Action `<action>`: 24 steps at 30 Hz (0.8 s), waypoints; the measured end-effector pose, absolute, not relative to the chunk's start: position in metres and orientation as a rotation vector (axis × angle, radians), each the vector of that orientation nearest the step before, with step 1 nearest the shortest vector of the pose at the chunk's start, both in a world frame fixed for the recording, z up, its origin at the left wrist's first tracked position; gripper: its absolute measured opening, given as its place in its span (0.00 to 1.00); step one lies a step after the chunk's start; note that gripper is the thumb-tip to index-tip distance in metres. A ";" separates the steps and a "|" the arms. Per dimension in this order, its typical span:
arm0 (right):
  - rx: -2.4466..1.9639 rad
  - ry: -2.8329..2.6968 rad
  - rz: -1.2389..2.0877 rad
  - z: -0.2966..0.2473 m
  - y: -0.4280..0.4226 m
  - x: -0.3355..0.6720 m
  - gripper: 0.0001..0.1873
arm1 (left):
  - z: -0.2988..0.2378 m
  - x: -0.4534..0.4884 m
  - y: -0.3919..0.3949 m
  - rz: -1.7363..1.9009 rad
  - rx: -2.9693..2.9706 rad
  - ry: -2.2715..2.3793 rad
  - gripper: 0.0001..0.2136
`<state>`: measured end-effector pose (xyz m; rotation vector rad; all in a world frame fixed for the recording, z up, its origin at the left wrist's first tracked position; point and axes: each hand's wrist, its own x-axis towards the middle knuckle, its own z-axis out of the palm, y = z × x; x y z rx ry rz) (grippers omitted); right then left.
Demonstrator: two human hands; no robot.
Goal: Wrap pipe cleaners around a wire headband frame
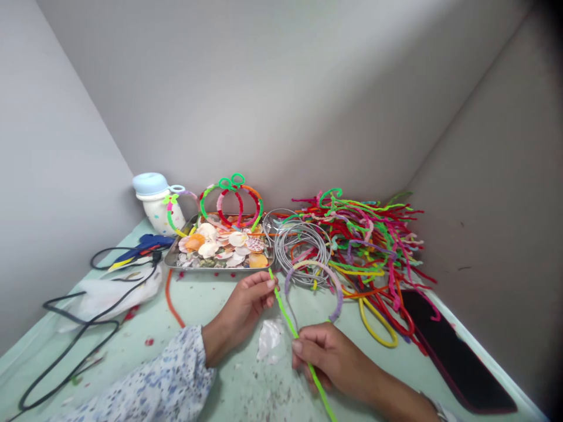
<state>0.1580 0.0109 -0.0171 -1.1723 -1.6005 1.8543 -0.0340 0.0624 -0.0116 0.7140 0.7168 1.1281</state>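
A bright green pipe cleaner (pixel 285 312) runs slantwise between my two hands. Its upper end is pinched between the thumb and fingers of my left hand (pixel 247 306). Lower down, my right hand (pixel 332 358) is closed around the same pipe cleaner, whose tail hangs past the palm toward the bottom edge. A wire ring (pixel 339 295), partly wrapped in pale and purple fuzzy material, stands up from the right hand's fingers, with bare grey wire on its left side. Where ring and green strand meet is hidden by the fingers.
Behind are a metal tray (pixel 220 269) of seashells, wrapped hoops (pixel 259 205), a coil of grey wire (pixel 303 234) and tangled pipe cleaners (pixel 369 234). At left stand a white bottle (pixel 160 214), a blue glue gun (pixel 153 241) and black cord (pixel 57 363). A dark phone-like slab (pixel 461 357) lies right.
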 end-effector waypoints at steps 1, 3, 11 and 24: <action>-1.174 -1.600 1.860 -0.016 0.011 0.158 0.25 | -0.012 -0.034 0.063 1.132 0.714 0.715 0.07; -1.175 -1.603 1.876 -0.014 0.011 0.159 0.24 | -0.011 -0.034 0.063 1.138 0.714 0.713 0.07; -1.037 -1.866 1.912 -0.004 0.011 0.168 0.22 | -0.011 -0.034 0.063 1.150 0.736 0.747 0.08; -0.909 -0.730 1.191 -0.004 0.042 0.180 0.17 | -0.022 -0.022 0.057 1.208 0.948 1.085 0.15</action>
